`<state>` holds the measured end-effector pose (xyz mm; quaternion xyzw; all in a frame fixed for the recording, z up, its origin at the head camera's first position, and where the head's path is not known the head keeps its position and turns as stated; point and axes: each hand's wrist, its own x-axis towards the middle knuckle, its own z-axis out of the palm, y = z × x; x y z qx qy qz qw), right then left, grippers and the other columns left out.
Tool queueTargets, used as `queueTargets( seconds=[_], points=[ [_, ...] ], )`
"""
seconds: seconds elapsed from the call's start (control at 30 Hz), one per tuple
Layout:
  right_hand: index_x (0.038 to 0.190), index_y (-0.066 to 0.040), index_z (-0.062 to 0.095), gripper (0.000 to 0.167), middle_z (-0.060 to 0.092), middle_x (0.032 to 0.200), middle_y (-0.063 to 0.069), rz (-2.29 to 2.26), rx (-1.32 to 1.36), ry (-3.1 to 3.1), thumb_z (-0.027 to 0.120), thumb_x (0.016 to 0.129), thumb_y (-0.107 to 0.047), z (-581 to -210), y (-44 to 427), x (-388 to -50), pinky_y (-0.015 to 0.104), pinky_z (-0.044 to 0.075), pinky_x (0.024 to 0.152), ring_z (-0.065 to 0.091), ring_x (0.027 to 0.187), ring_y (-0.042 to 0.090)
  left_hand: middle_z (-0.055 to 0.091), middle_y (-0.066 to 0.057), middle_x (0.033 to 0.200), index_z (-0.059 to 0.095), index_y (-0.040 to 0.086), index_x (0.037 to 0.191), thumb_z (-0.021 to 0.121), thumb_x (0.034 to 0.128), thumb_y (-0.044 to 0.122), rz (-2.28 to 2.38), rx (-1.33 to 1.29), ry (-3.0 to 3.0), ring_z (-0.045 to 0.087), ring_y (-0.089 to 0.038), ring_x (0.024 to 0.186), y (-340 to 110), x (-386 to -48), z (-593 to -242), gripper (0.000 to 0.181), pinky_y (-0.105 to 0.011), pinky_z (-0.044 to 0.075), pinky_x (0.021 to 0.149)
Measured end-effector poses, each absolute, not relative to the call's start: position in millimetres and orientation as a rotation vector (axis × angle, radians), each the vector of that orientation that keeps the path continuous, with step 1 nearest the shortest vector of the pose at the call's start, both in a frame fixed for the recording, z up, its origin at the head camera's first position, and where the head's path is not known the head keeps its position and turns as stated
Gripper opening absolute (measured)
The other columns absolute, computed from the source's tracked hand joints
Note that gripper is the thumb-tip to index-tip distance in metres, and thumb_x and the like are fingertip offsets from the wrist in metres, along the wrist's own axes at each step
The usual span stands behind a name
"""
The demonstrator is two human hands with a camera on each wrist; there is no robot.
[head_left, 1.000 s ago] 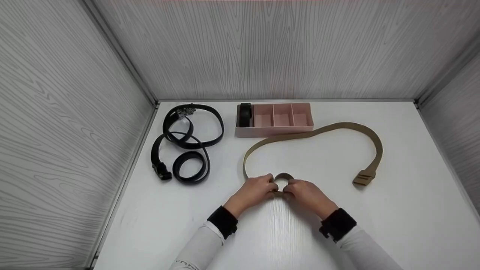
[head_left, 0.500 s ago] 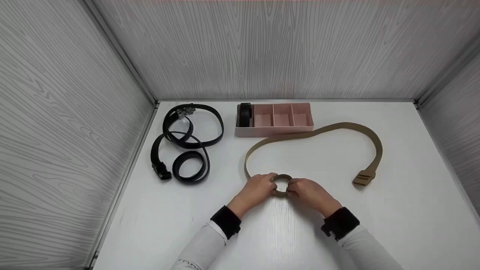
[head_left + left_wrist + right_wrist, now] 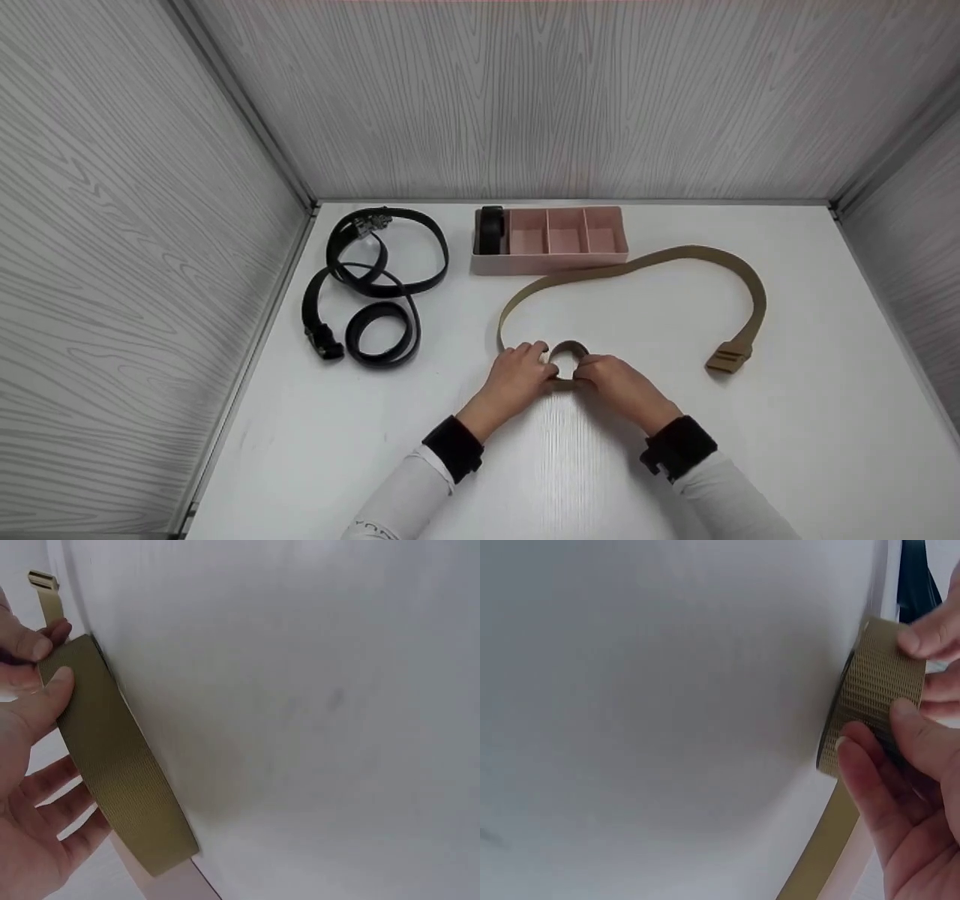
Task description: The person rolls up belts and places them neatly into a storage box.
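A tan webbing belt (image 3: 682,253) stands on edge on the white table, its near end wound into a small ring. My left hand (image 3: 517,379) holds the left side of that ring; in the left wrist view its thumb presses the webbing (image 3: 124,772) with the other fingers behind. From the right, my right hand (image 3: 619,386) pinches the ring, and the right wrist view has its thumb and fingers on the coiled webbing (image 3: 881,682). The belt's long part curves away behind my hands to a tan buckle (image 3: 727,356) at the right.
A pink divided tray (image 3: 551,264) stands at the back, touching or nearly touching the belt. A black rolled belt (image 3: 490,231) sits in its leftmost compartment. Black belts with buckles (image 3: 386,292) lie loosely looped at the left. Grey wood-grain walls (image 3: 525,97) enclose the table.
The belt's left bend has drawn in to the right, towards the ring. My hands have shifted slightly around the ring, and my left fingers have changed their hold. The buckle end stays put.
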<state>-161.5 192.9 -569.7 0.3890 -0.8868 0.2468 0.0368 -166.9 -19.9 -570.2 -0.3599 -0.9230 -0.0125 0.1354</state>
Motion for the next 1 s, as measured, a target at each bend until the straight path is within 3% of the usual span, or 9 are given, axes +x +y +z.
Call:
queueTargets(
  seconds=[0.17, 0.33, 0.43, 0.57, 0.73, 1.0],
  points=[
    [0.087, -0.004, 0.073, 0.016, 0.068, 0.086, 0.004, 0.745, 1.215, -2.746, 0.068, 0.082, 0.010, -566.5, 193.8, -162.0, 0.030, 0.052, 0.069, 0.064, 0.080, 0.015, 0.059, 0.000, 0.121, 0.080, 0.028, 0.091, 0.070, 0.0863, 0.033, -0.001, -1.133, -2.619, 0.055, -0.016, 0.113, -21.2, -168.7, -570.5, 0.012, -0.033, 0.047, 0.082],
    [0.088, -0.002, 0.071, 0.011, 0.065, 0.086, 0.005, 0.683, 1.169, -2.751, 0.070, 0.082, 0.008, -567.6, 187.0, -154.3, 0.031, 0.052, 0.067, 0.064, 0.079, 0.018, 0.061, 0.007, 0.097, 0.076, 0.022, 0.077, 0.065, 0.0894, 0.024, 0.052, -1.138, -2.545, 0.055, -0.013, 0.101, -12.9, -166.2, -574.8, 0.017, -0.031, 0.043, 0.082],
    [0.086, -0.002, 0.070, 0.009, 0.064, 0.083, 0.005, 0.701, 1.136, -2.762, 0.070, 0.083, 0.006, -569.8, 186.0, -151.2, 0.032, 0.051, 0.067, 0.062, 0.077, 0.018, 0.060, 0.008, 0.087, 0.074, 0.023, 0.075, 0.065, 0.0887, 0.027, 0.076, -1.125, -2.545, 0.054, -0.013, 0.096, -7.6, -164.1, -574.9, 0.018, -0.031, 0.042, 0.079],
    [0.086, -0.003, 0.071, 0.009, 0.064, 0.083, 0.004, 0.739, 1.154, -2.775, 0.069, 0.084, 0.006, -571.2, 193.0, -154.6, 0.032, 0.051, 0.068, 0.063, 0.077, 0.017, 0.063, 0.009, 0.089, 0.076, 0.024, 0.083, 0.068, 0.0880, 0.033, 0.037, -1.221, -2.601, 0.055, -0.013, 0.098, -8.9, -166.4, -567.6, 0.013, -0.030, 0.043, 0.074],
    [0.088, -0.004, 0.072, 0.015, 0.067, 0.088, 0.003, 0.752, 1.234, -2.769, 0.066, 0.085, 0.009, -568.6, 203.2, -161.5, 0.031, 0.051, 0.070, 0.063, 0.081, 0.016, 0.066, 0.009, 0.098, 0.077, 0.023, 0.093, 0.070, 0.0880, 0.028, -0.061, -1.389, -2.603, 0.056, -0.011, 0.103, -19.1, -176.4, -563.6, 0.009, -0.028, 0.045, 0.078],
    [0.083, -0.004, 0.070, 0.011, 0.064, 0.082, 0.003, 0.721, 1.134, -2.754, 0.071, 0.081, 0.007, -568.6, 191.6, -152.4, 0.032, 0.050, 0.065, 0.062, 0.075, 0.016, 0.064, 0.011, 0.085, 0.077, 0.026, 0.078, 0.065, 0.0886, 0.028, 0.054, -1.238, -2.489, 0.056, -0.011, 0.092, -13.4, -172.2, -574.9, 0.016, -0.031, 0.042, 0.085]
  ],
)
